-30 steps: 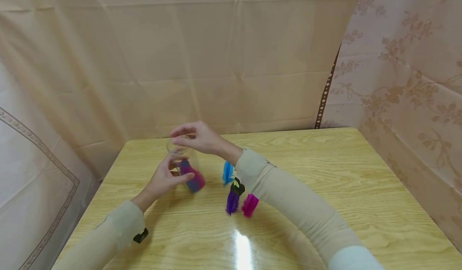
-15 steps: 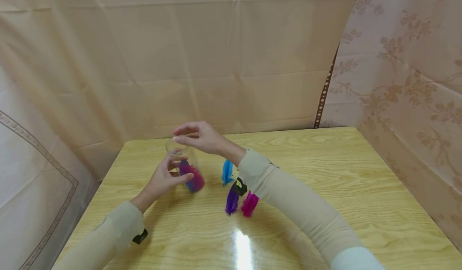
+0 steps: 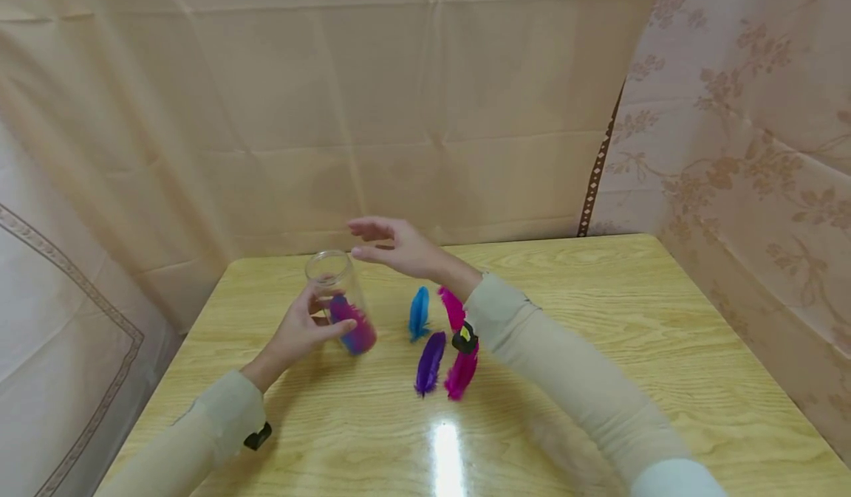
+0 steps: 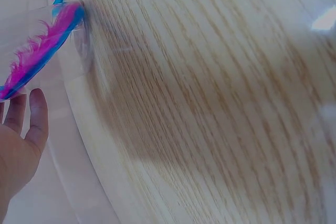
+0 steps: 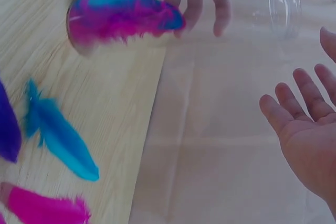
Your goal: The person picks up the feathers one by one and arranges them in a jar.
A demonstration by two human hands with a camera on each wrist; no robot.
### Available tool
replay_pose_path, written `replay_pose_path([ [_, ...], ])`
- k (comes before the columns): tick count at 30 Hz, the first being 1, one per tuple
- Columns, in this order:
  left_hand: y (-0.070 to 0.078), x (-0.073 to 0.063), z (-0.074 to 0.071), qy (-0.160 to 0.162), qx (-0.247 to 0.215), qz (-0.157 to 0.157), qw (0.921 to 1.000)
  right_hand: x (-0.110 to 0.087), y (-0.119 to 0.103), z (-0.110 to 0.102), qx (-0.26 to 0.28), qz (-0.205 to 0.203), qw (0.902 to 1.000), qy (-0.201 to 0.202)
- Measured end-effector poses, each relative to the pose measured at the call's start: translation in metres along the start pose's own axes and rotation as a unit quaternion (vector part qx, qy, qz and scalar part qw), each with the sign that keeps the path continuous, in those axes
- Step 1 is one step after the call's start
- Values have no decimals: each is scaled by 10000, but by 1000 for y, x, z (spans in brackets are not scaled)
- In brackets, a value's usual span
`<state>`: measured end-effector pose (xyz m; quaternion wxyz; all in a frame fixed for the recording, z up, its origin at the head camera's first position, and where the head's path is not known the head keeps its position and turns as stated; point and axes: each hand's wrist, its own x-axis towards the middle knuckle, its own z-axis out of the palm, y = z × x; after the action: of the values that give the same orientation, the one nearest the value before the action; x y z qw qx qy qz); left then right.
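Observation:
A clear, open-topped jar [image 3: 352,286] stands slightly tilted in the head view, with pink and blue feathers [image 3: 355,328] low inside it. My left hand [image 3: 301,331] grips the jar, thumb on the near side and fingers around the back. In the right wrist view those feathers [image 5: 123,18] show through the jar's wall. My right hand [image 3: 405,249] is beside the jar's mouth, fingers spread and holding nothing. On the table nearby lie a blue feather [image 3: 419,314], a purple feather [image 3: 431,364] and two pink feathers [image 3: 462,373], partly behind my right wrist's camera.
The wooden table [image 3: 598,320] reaches back to a beige curtain [image 3: 399,113], and a floral cloth [image 3: 751,150] hangs on the right. A small black camera [image 3: 258,436] sits on the left wrist. Bright glare [image 3: 448,460] falls on the near table.
My right hand has drawn back to the right from the jar's rim and its fingers have opened. More of the loose feathers shows now. The left hand and jar have stayed put.

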<state>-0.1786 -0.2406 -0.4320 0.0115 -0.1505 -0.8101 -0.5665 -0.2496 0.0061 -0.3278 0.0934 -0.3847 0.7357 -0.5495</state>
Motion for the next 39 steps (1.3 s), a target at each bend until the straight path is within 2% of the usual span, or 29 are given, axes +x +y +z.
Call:
replay_pose_path([
  [4,-1,0,-1,29,64,-6,10000,-7,8,-10,-142,101,9998,-11],
  [9,-2,0,-1,33,93,9,10000,-19,23,-25,-612,503,9969,23],
  [15,-3,-3,0,46,80,-16,10000,-39,41,-41,-1250,1346,9830,-38],
  [22,-3,-5,2,55,36,-27,10000,-57,60,-52,-1409,2046,9686,-85],
  [25,-2,-6,2,40,7,-30,10000,-61,66,-53,-1228,2618,9573,-31],
  [28,-1,-7,2,23,6,-12,10000,-64,73,-51,-951,3311,9388,49],
  [30,-1,-7,2,26,-8,-9,10000,-64,77,-50,-940,3605,9280,83],
  [35,-2,-7,2,40,-32,-22,10000,-65,87,-43,-1354,3878,9117,121],
  [39,-3,-7,2,52,-10,-17,10000,-66,91,-38,-1514,3900,9082,122],
])
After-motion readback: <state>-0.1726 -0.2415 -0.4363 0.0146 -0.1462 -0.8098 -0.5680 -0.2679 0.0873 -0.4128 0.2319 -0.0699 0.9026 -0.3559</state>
